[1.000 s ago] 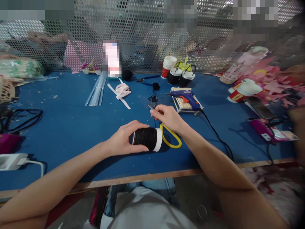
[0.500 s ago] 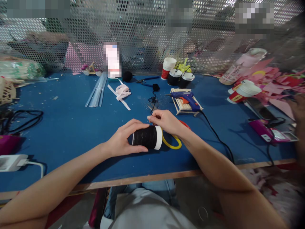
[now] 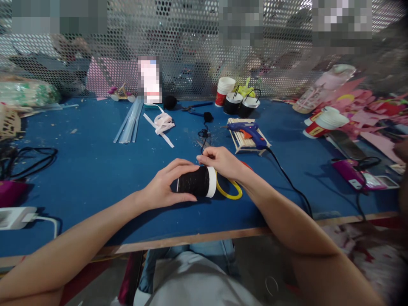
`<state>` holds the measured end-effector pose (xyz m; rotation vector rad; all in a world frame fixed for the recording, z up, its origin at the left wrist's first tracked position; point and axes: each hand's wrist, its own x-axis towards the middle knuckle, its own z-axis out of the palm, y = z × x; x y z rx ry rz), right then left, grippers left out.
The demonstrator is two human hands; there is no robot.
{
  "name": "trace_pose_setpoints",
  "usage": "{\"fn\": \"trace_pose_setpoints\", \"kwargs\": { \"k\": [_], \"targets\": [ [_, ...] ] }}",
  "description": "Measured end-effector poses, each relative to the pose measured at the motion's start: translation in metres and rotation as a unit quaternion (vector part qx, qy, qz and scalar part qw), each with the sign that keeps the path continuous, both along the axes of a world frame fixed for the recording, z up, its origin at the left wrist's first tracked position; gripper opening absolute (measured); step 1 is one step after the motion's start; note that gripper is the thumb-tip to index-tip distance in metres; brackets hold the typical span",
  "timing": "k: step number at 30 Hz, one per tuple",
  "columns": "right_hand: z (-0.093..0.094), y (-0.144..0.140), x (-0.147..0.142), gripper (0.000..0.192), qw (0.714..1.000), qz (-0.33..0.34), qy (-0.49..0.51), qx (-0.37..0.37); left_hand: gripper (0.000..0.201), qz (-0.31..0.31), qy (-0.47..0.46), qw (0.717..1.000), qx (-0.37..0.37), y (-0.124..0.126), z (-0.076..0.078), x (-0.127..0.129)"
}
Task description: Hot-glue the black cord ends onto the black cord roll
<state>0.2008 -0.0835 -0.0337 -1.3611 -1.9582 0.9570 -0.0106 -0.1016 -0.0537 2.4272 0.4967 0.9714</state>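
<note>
Cradling black-wrapped, white-rimmed paper cup (image 3: 194,182) with left hand (image 3: 162,187), about half open, with thumb along near side and fingers over far side. Cup on its side on blue tabletop (image 3: 127,216), white rim facing right. Pinching with right hand (image 3: 221,161) just beyond cup's rim: thumb and forefinger closed, apparently on thin black cord (image 3: 202,148). Running on, farther beyond cup, to loose tangle and small round black ball (image 3: 208,117). Cannot make out cord's stretch between pinch and cup. Just right of cup: scissors with yellow and red handles (image 3: 232,197), partly under right hand. Farther right and beyond cup: blue glue gun with orange trigger (image 3: 236,126).

For good handling, probably best to keep light, even pull on cord, bring it down close to rim without overlap, and hold cup firmly without denting paper. Worth loosening tangle first to avoid snagging, and keeping cord clear of scissors.
</note>
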Motion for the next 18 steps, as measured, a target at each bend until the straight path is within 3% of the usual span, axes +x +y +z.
{"fn": "trace_pose_setpoints", "kwargs": {
  "k": [9, 15, 18],
  "targets": [
    [-0.002, 0.0, -0.001, 0.037, 1.0, -0.004, 0.008, -0.004, 0.064, -0.002, 0.007, 1.0, 0.004, 0.002, -0.001, 0.0],
    [0.008, 0.0, 0.007, 0.041, 0.996, -0.087, 0.018, 0.028, 0.056, 0.042, -0.002, 0.999, -0.007, 0.004, -0.001, -0.001],
    [0.017, -0.004, 0.011, 0.047, 0.993, -0.099, 0.051, -0.024, 0.054, 0.073, -0.024, 0.997, -0.024, 0.007, -0.002, -0.002]
  ]
}}
